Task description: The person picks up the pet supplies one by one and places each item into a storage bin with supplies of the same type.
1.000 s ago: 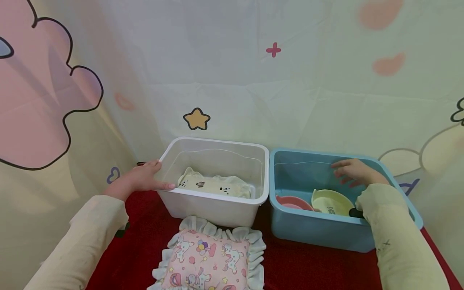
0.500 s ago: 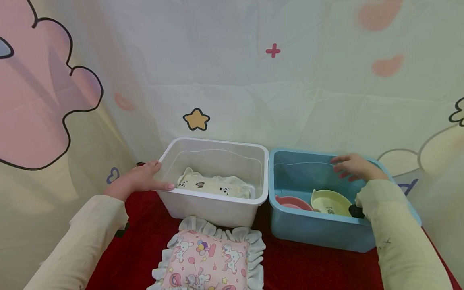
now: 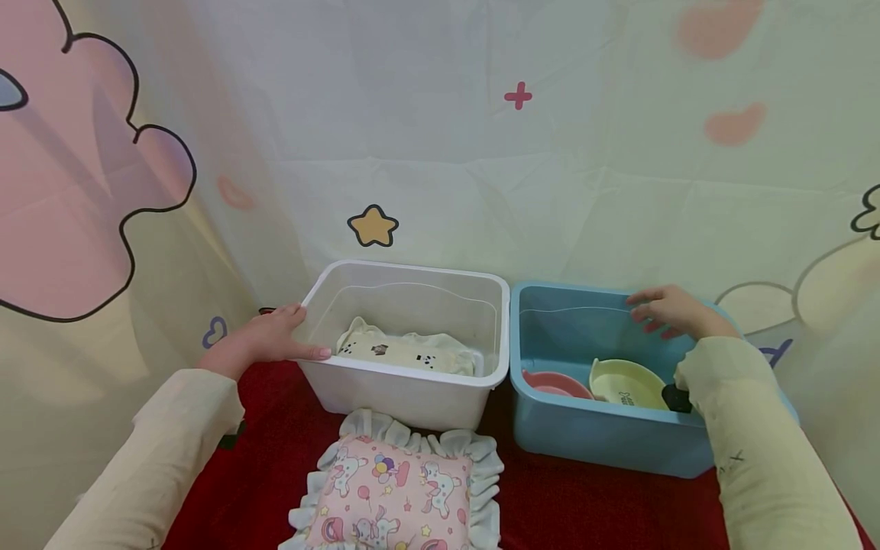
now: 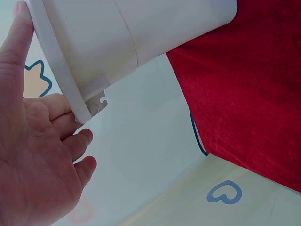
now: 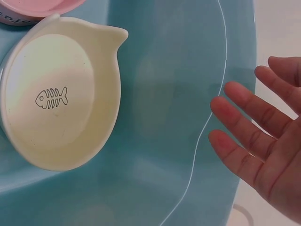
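Note:
My left hand rests on the near left corner of a white plastic bin, its thumb along the front rim. In the left wrist view its relaxed fingers lie at the rim. Inside the bin lies a cream ruffled cloth item with small printed figures. Over the back right of a blue bin, my right hand is held with fingers spread and nothing in them. Below it in that bin are a pale yellow eared bowl with a fishbone print and a pink bowl.
A pink unicorn-print pillow with white ruffles lies in front of the white bin on red cloth. A dark object in the blue bin is partly hidden by my right sleeve. Behind the bins hangs a printed curtain.
My right hand has risen slightly toward the back rim of the blue bin, still holding nothing. The left hand, the white bin and the pillow stay in place.

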A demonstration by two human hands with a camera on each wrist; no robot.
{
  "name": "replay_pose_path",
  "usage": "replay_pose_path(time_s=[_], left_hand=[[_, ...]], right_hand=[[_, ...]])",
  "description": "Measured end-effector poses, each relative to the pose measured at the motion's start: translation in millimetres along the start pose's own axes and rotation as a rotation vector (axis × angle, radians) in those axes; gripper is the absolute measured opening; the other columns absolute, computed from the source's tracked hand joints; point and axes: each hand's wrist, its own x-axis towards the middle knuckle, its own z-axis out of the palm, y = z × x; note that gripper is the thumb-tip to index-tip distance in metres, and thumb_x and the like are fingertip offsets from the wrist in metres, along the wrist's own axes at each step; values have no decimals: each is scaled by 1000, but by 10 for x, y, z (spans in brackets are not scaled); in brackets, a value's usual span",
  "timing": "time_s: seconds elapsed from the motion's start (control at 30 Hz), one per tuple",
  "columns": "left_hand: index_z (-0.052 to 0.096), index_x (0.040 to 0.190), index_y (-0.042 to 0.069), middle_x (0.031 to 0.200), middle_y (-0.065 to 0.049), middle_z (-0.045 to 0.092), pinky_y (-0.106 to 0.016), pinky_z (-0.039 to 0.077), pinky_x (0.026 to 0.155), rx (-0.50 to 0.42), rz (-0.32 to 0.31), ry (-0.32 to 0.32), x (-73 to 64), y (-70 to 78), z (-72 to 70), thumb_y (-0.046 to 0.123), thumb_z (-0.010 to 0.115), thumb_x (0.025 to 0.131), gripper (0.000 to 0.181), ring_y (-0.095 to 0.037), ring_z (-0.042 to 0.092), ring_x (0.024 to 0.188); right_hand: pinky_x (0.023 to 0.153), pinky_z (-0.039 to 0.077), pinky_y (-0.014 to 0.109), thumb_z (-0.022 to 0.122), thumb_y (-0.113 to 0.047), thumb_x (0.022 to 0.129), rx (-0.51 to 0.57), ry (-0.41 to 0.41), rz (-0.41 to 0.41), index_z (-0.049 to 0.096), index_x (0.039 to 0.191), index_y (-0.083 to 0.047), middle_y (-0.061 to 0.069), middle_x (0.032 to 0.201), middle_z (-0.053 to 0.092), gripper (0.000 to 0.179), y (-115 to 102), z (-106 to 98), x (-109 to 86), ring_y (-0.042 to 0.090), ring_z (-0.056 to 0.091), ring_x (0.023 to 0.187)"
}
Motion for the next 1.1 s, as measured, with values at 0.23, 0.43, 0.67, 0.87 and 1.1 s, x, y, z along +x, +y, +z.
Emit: replay_pose_path(time_s=[0.23, 0.43, 0.67, 0.87, 1.1], left_hand=[[17, 139, -2, 141, -28, 18, -61, 30, 93, 3, -3, -6, 17, -2, 3, 66, 59, 67, 108, -45, 26, 124], [17, 140, -1, 142, -27, 18, -61, 31, 92, -16, -16, -8, 14, 1, 7, 63, 60, 68, 106, -45, 26, 123], [16, 140, 0, 142, -27, 17, -62, 31, 92, -24, -20, -12, 5, 6, 9, 63, 60, 68, 105, -45, 26, 122], [16, 140, 0, 142, -27, 17, -62, 31, 92, -17, -16, -12, 9, -3, 12, 66, 59, 67, 107, -45, 26, 123], [15, 140, -1, 142, -27, 17, -62, 30, 93, -15, -16, -13, 24, -21, 18, 68, 58, 65, 110, -45, 25, 123]], right_hand=[[75, 50, 40, 44, -24, 89, -5, 9, 4, 34, 131, 6, 32, 125, 42, 52, -8, -14, -7, 36, 55, 101], [77, 49, 42, 45, -25, 90, -15, 3, 4, 33, 131, 6, 33, 125, 41, 53, -22, -30, -31, 37, 54, 102], [75, 50, 41, 45, -24, 90, -56, 5, 9, 33, 131, 6, 32, 125, 41, 52, -44, -28, -46, 38, 53, 103], [76, 49, 42, 47, -26, 89, -66, 8, 12, 34, 131, 6, 32, 126, 41, 54, -53, -32, -71, 39, 53, 104], [76, 49, 42, 48, -28, 89, -74, 0, 5, 33, 131, 6, 32, 126, 40, 56, -72, -50, -115, 39, 52, 105]])
